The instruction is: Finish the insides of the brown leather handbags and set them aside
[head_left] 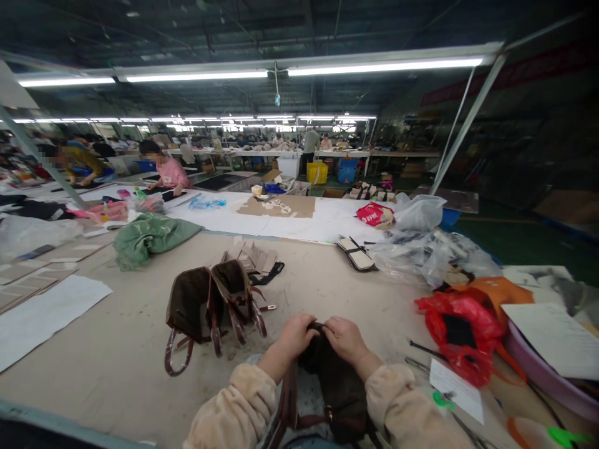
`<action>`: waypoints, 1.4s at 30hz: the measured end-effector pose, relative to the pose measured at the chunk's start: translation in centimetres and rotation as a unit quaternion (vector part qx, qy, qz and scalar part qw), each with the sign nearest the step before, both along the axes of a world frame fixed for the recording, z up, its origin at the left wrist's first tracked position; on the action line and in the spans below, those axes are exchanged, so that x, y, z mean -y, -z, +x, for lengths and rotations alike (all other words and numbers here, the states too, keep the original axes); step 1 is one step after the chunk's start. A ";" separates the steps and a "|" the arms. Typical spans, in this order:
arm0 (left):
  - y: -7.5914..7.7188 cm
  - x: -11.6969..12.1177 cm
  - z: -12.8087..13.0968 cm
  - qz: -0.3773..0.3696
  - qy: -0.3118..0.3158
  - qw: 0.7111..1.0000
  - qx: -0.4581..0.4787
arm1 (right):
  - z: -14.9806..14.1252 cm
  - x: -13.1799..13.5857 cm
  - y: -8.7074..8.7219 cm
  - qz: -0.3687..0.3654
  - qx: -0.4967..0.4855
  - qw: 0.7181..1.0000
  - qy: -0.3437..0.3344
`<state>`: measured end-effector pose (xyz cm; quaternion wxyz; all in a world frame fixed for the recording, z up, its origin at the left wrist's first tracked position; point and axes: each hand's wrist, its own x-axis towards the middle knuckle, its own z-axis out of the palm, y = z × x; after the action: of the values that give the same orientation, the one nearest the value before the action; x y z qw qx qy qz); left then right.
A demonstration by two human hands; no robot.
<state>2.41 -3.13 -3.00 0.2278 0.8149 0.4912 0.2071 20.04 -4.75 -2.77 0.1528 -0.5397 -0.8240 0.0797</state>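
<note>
From my remote post, through the head view, I record both hands at work on 1 dark bag (341,386) with reddish-brown straps. The bag sits at the near edge of the worktable (116,380), low in the view, between the forearms; its lower part is cut off by the frame.

Left hand (296,338): fingers curled, pinching the bag's far edge against the thumb. Right hand (347,340): pinching the same edge, just beside the left. I cannot tell how firmly either presses. Both sleeves are beige and fleecy.

To the left of the hands I count 2 further dark bags, a larger bag (187,302) and a smaller bag (231,279), side by side, mouths open, handles hanging toward the near side. Just behind them lie beige pieces (255,257) in a loose pile.

Farther left I note a green sack (152,240) and a white sheet (49,318). On the right lie a red plastic bag (482,330), a printed slip (456,388) and a heap of clear plastic (430,249). Across the way, a co-worker in pink (171,174) leans over dark material.
</note>
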 end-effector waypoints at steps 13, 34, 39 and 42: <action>-0.5 0.8 0.1 0.084 0.005 0.995 0.057 | 0.2 0.2 -0.2 0.003 0.005 1.000 0.030; -0.9 0.9 0.6 0.088 0.040 0.994 0.054 | 1.2 1.3 -1.2 0.060 -0.127 0.989 -0.046; -0.5 0.7 0.6 0.064 0.034 0.994 0.079 | 1.0 1.9 -2.1 0.098 -0.134 0.982 -0.095; -0.5 0.6 0.3 0.051 0.027 0.994 0.091 | 0.5 2.0 -1.9 0.122 -0.114 0.981 -0.096</action>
<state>2.75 -3.72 -2.46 0.2354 0.8158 0.4353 0.2991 20.51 -6.76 -0.88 0.3017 -0.4232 -0.8526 0.0540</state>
